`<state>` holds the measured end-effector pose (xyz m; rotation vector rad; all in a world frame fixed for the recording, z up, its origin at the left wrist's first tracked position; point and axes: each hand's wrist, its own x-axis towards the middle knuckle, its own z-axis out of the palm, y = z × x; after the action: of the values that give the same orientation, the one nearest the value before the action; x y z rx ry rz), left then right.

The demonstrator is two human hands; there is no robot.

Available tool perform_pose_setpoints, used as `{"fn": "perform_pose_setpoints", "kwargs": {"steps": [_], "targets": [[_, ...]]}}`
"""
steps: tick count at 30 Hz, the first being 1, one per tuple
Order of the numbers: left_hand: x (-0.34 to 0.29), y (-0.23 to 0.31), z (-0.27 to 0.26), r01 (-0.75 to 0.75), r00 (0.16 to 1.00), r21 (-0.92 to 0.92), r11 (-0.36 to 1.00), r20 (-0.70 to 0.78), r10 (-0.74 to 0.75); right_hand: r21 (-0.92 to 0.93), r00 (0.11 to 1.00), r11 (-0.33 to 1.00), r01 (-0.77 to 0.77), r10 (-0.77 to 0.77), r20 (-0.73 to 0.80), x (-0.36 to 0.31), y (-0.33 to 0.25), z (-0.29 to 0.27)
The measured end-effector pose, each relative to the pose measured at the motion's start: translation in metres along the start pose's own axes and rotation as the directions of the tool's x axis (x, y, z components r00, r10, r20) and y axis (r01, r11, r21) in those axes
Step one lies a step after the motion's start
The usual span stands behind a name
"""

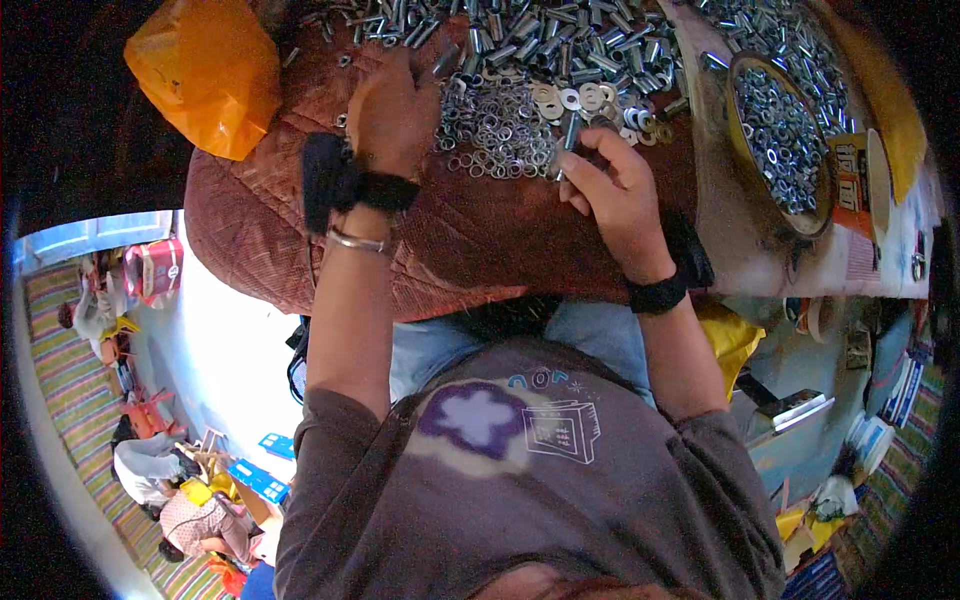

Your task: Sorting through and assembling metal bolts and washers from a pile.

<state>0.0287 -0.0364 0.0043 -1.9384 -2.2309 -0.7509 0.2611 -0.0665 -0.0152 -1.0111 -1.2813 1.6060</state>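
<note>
My right hand [615, 180] is closed, pinching a metal bolt [571, 132] that stands up between thumb and fingers. It hovers at the near edge of a heap of small ring-shaped washers [490, 130]. Beside those lie larger flat washers [598, 97]. My left hand [395, 118] reaches forward over the reddish-brown quilted cloth [250, 220], just left of the rings. Its fingers point away from me and are blurred, so I cannot see whether they hold anything. Beyond both hands spreads a pile of metal bolts and sleeves [590, 45].
On the right, a round container [742, 75] full of nuts [780, 150] stands near an orange-and-white box [855, 180]. More bolts [790, 35] lie behind it. An orange plastic bag [205, 85] rests at the left. Several people sit on the striped floor mat [60, 370] at far left.
</note>
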Motion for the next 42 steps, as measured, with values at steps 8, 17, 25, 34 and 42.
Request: {"fn": "perform_pose_setpoints", "kwargs": {"steps": [8,17,25,34,42], "targets": [[0.015,0.028,0.022,-0.126,0.992,-0.039,0.991,0.003,0.126,-0.003,0.999,0.999,-0.035,0.035,-0.017,0.0,0.003,-0.002],[-0.002,0.031,0.005,-0.079,0.99,-0.609,0.789,0.044,0.134,-0.015,0.999,0.999,0.034,-0.033,0.032,-0.003,-0.004,0.0],[-0.051,0.052,-0.013,0.479,0.874,-0.821,-0.31,0.478,0.084,-0.13,0.99,0.984,0.121,-0.11,0.09,-0.033,-0.014,0.012],[-0.075,0.064,-0.023,0.436,0.898,-0.838,-0.329,0.43,0.095,-0.314,0.986,0.935,0.167,-0.161,0.045,-0.046,-0.018,0.017],[-0.088,0.071,-0.04,0.362,0.927,-0.897,-0.255,0.375,-0.002,-0.309,0.991,0.941,0.136,-0.126,0.052,-0.063,-0.025,0.019]]}}
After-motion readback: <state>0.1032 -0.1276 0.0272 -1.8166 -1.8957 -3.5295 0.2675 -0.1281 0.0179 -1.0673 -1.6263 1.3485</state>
